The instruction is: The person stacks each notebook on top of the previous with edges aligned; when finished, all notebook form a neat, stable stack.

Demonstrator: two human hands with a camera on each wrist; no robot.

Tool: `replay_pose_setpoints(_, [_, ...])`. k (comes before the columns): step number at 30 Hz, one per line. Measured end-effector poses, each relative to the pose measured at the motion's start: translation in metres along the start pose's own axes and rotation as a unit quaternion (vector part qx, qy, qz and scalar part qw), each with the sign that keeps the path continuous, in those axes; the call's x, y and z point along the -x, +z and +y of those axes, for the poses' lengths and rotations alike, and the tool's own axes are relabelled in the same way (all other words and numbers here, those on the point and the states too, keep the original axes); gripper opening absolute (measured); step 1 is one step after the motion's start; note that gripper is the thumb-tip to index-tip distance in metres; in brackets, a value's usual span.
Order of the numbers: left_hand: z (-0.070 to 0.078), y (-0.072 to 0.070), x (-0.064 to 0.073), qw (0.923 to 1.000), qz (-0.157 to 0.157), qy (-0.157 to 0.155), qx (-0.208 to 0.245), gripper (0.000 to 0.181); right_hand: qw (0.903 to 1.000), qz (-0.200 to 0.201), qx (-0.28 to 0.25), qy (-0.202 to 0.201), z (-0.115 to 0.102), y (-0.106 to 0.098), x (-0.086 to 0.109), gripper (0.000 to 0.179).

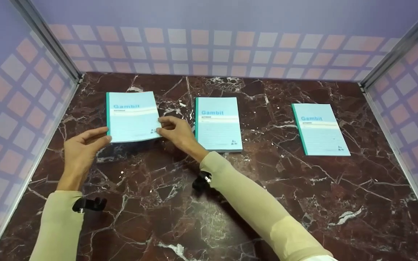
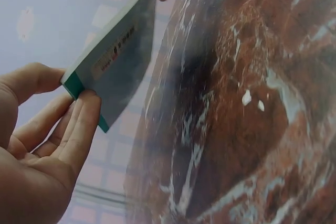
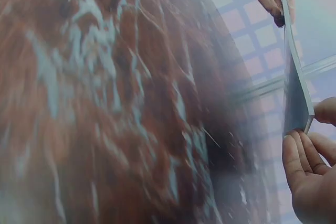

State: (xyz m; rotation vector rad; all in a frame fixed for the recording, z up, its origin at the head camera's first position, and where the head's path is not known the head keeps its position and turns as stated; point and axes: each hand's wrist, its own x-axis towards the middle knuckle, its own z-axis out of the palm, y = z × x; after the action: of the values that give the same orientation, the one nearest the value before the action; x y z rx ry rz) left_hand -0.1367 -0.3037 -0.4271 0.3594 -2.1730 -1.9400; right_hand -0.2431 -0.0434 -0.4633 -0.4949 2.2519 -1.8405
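A light-blue notebook [image 1: 132, 117] with a green spine is held off the dark marble table at the left. My left hand [image 1: 82, 152] pinches its spine side near the lower corner, thumb above and fingers beneath. On the opposite edge, my right hand [image 1: 178, 135] pinches the lower right part. The left wrist view shows the notebook's underside [image 2: 123, 61] with a printed barcode label. In the right wrist view the notebook [image 3: 298, 90] appears nearly edge-on between both hands.
Two matching notebooks lie on the marble table [image 1: 151, 203]: a middle one [image 1: 218, 125], thick like a stack, just right of my right hand, and another [image 1: 321, 130] farther right. Purple checkered walls [image 1: 227, 36] enclose the table's back and sides.
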Motion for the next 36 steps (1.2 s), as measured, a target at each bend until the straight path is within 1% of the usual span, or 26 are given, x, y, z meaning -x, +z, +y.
replay_pose_setpoints(3, [0.002,0.01,-0.001,0.997,-0.007,0.026,-0.072,0.039,0.9999,0.003,-0.006,-0.013,-0.002,-0.013,0.002,0.037])
replay_pose_setpoints(5, [0.003,0.017,0.0,0.9939,-0.009,0.044,-0.101,0.037,0.9997,0.006,-0.006,-0.021,-0.003,-0.023,0.005,0.038])
replay_pose_setpoints(9, [0.005,0.034,0.004,0.991,-0.021,0.066,-0.115,0.034,0.9994,0.016,-0.005,-0.03,-0.004,-0.042,0.015,0.04])
replay_pose_setpoints(14, [0.011,0.056,0.008,0.9903,-0.037,0.092,-0.097,0.031,0.9986,0.024,0.002,-0.047,-0.004,-0.066,0.03,0.042])
replay_pose_setpoints(17, [0.013,0.068,0.008,0.99,-0.052,0.103,-0.081,0.031,0.9977,0.032,0.007,-0.059,-0.003,-0.081,0.039,0.043])
replay_pose_setpoints(22, [0.016,0.089,0.006,0.9884,-0.08,0.106,-0.073,0.032,0.9955,0.055,0.018,-0.076,0.0,-0.102,0.052,0.042])
replay_pose_setpoints(26, [0.016,0.106,0.004,0.986,-0.09,0.112,-0.084,0.032,0.993,0.076,0.024,-0.088,0.002,-0.118,0.059,0.04])
replay_pose_setpoints(30, [0.015,0.124,0.002,0.9835,-0.094,0.126,-0.09,0.032,0.9911,0.091,0.037,-0.09,0.003,-0.134,0.067,0.04])
replay_pose_setpoints(36, [0.014,0.149,0.001,0.9816,-0.114,0.137,-0.069,0.033,0.9891,0.109,0.047,-0.086,0.007,-0.156,0.079,0.039])
